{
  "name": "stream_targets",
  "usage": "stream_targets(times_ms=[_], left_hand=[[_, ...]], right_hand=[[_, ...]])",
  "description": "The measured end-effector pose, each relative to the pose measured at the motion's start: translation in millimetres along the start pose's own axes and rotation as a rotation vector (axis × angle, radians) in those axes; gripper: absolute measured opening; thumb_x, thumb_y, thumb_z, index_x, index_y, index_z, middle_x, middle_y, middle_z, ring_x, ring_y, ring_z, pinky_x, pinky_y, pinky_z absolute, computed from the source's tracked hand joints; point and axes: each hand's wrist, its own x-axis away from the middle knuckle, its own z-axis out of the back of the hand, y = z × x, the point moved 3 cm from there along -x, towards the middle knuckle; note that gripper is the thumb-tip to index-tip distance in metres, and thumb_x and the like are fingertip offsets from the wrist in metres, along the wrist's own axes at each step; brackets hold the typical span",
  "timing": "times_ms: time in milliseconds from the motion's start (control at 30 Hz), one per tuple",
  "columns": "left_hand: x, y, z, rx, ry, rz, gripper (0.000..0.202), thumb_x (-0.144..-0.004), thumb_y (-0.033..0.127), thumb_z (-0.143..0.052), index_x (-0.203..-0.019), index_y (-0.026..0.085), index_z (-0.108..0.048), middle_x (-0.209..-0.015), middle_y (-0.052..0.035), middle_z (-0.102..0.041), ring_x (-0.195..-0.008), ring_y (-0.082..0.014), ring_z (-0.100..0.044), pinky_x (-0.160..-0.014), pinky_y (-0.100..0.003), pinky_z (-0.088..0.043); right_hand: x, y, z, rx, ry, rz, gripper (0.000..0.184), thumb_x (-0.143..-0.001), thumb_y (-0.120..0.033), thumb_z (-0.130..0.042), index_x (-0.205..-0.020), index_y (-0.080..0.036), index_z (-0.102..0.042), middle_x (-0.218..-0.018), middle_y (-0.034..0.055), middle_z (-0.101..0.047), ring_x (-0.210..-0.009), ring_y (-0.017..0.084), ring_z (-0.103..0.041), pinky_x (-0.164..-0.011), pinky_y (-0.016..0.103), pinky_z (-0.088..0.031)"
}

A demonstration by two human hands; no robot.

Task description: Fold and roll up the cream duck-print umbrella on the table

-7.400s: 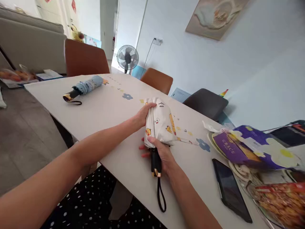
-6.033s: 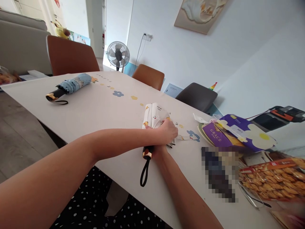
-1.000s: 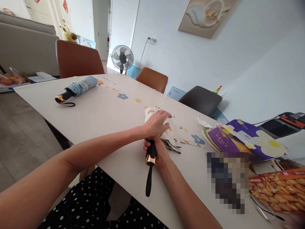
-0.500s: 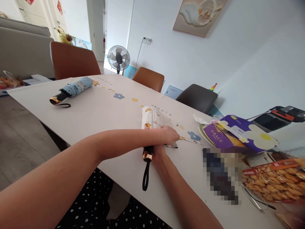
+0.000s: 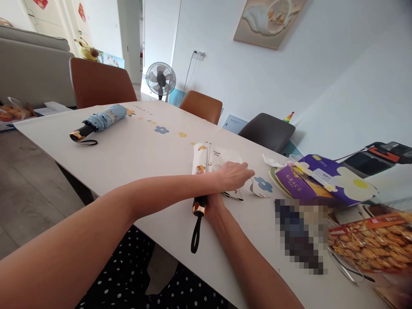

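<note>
A folded white umbrella (image 5: 209, 159) with small cartoon prints lies on the white table (image 5: 138, 150) in front of me. My right hand (image 5: 212, 206) is wrapped round its black handle (image 5: 199, 205), and a black wrist loop hangs over the table's near edge. My left hand (image 5: 234, 175) reaches across the folded canopy with its fingers held together at the fabric closing strap (image 5: 257, 189). The strap curls up beside my fingertips.
A folded blue umbrella (image 5: 99, 121) lies at the far left of the table. To the right are a purple box (image 5: 318, 180) on plates, a blurred dark object (image 5: 299, 236) and a snack packet (image 5: 370, 240). Brown chairs (image 5: 99, 81) and a dark chair (image 5: 267, 128) stand round the table.
My left hand has slid to the right along the canopy to the strap, which lay stretched flat and now curls up. The right hand stays on the handle.
</note>
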Motion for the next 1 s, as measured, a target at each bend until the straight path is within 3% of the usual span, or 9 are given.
stream_targets(times_ms=[100,200,300,500,667,833,1000], left_hand=[[9,1,16.2,0.131,0.155,0.042,0.031,-0.076,0.006,-0.041,-0.091,0.024,-0.062,-0.086,-0.0066,-0.054,-0.082,-0.0231,-0.056,-0.074,-0.034,-0.038],[20,-7,33.5,0.304,0.299,0.127,0.031,-0.083,0.016,-0.036,-0.102,0.026,-0.059,-0.100,-0.0040,-0.057,-0.092,-0.0218,-0.054,-0.081,-0.031,-0.038],[31,-24,57.0,0.431,0.457,0.248,0.026,-0.082,0.020,-0.039,-0.099,0.025,-0.059,-0.096,-0.0010,-0.061,-0.092,-0.0194,-0.055,-0.083,-0.028,-0.039],[75,-58,101.6,0.301,0.662,0.344,0.017,-0.079,0.024,-0.045,-0.091,0.024,-0.056,-0.082,-0.0002,-0.060,-0.075,-0.0151,-0.054,-0.069,-0.025,-0.042],[116,-81,112.7,0.151,0.819,0.388,0.012,-0.077,0.023,-0.047,-0.084,0.023,-0.056,-0.076,0.0017,-0.057,-0.066,-0.0116,-0.049,-0.063,-0.024,-0.039],[129,-99,101.8,0.199,0.758,0.486,0.023,-0.079,0.025,-0.043,-0.095,0.025,-0.059,-0.059,0.0041,-0.046,-0.052,-0.0100,-0.045,-0.054,-0.022,-0.038],[127,-101,93.9,0.206,0.585,0.525,0.037,-0.083,0.026,-0.035,-0.114,0.027,-0.056,-0.066,0.0018,-0.054,-0.049,-0.0097,-0.047,-0.054,-0.023,-0.040]], right_hand=[[0,8,-2,-0.252,-0.114,-0.141,0.023,-0.070,-0.037,-0.063,-0.070,-0.020,-0.049,-0.057,-0.0048,-0.050,-0.051,0.008,-0.049,-0.047,0.019,-0.044],[-1,11,0,-0.249,-0.115,-0.222,0.017,-0.067,-0.026,-0.064,-0.072,-0.018,-0.050,-0.051,-0.0060,-0.045,-0.041,0.006,-0.041,-0.038,0.018,-0.039],[1,9,-1,-0.245,-0.095,-0.286,0.018,-0.066,-0.023,-0.065,-0.073,-0.016,-0.050,-0.053,-0.0058,-0.045,-0.040,0.004,-0.038,-0.036,0.016,-0.038],[3,3,-3,-0.228,-0.053,-0.278,0.019,-0.070,-0.027,-0.066,-0.077,-0.017,-0.052,-0.062,-0.0030,-0.052,-0.040,0.004,-0.038,-0.033,0.015,-0.037],[2,6,0,-0.170,-0.070,-0.324,0.022,-0.069,-0.033,-0.067,-0.072,-0.016,-0.053,-0.057,-0.0015,-0.052,-0.039,0.004,-0.039,-0.032,0.015,-0.036],[4,5,1,-0.148,-0.059,-0.345,0.022,-0.072,-0.034,-0.064,-0.070,-0.016,-0.052,-0.051,-0.0025,-0.047,-0.038,0.006,-0.040,-0.031,0.015,-0.035],[4,4,1,-0.193,-0.074,-0.327,0.019,-0.073,-0.032,-0.063,-0.070,-0.016,-0.052,-0.054,-0.0023,-0.049,-0.038,0.005,-0.039,-0.032,0.015,-0.035]])
